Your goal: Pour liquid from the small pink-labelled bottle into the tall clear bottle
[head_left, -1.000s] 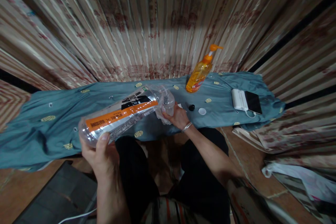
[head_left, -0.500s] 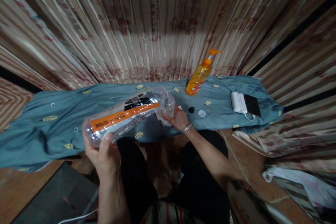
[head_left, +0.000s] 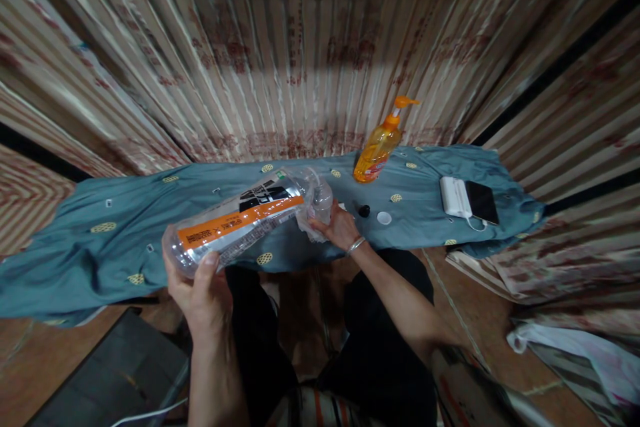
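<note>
Labelled bottle (head_left: 245, 217) is clasped by left hand (head_left: 203, 288), clear plastic (head_left: 323, 201) by right hand (head_left: 342, 228); slippage is risked if grip loosens.

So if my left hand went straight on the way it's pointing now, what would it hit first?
The clear bottle: your left hand grips its rounded end, so it would push on that at once. Beyond it, probably the teal cloth, though depth is unclear.
</note>
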{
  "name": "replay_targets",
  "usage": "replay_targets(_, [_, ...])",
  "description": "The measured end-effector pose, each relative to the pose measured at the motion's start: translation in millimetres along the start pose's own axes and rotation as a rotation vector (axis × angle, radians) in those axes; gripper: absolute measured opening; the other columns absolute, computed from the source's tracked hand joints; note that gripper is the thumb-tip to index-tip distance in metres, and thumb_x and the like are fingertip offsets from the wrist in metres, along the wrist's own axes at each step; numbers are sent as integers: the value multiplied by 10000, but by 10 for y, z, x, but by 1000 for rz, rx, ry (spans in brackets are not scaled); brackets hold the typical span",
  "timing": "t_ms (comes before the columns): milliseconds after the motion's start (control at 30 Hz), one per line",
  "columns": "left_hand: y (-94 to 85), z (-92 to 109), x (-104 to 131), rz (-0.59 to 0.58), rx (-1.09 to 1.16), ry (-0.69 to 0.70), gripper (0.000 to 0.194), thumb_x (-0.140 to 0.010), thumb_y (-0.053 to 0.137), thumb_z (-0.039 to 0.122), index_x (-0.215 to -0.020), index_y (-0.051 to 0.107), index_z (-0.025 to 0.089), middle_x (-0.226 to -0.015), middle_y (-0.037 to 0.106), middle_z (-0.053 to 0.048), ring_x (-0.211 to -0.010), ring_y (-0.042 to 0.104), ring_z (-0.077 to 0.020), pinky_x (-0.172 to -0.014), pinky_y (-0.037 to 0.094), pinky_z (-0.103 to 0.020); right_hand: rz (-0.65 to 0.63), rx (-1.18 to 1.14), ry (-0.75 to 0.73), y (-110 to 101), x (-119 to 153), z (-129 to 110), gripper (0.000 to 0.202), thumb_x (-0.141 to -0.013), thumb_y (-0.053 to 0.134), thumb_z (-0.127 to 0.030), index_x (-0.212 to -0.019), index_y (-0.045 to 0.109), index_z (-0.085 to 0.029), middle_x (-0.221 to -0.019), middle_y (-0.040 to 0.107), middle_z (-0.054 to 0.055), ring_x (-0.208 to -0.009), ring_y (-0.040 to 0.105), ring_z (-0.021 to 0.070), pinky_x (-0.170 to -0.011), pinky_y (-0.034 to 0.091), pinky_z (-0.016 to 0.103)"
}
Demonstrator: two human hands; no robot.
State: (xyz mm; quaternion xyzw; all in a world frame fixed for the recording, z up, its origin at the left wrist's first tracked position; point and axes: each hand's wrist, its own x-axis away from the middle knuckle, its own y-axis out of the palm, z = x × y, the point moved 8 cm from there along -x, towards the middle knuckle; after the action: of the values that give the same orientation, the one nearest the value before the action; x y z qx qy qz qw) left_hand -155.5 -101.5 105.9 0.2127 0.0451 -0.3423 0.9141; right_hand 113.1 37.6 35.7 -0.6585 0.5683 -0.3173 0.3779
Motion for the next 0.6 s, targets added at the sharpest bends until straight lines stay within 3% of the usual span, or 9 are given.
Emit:
replay_targets(333, [27,31,10,-18,11,19,729,-514,905,375,-1228,761,335,-1061,747,-10,-997,714,-263,-1042,548,-500,23,7,-4,33,-9,36,589,-931,760,-491,-1376,585,-147,-1221,803,149,-1134,778,276,-897,576,291])
replay_targets(600, [26,14,-17,-57,-5,33,649,-524,909,417,-1147,778,291,-1064,747,-30,-1007,710,-265,-1014,561,-488,16,-21,-2,14,11,21,575,-953,740,-458,-1386,564,-121,-1245,794,157,-1147,773,261,-924,567,285])
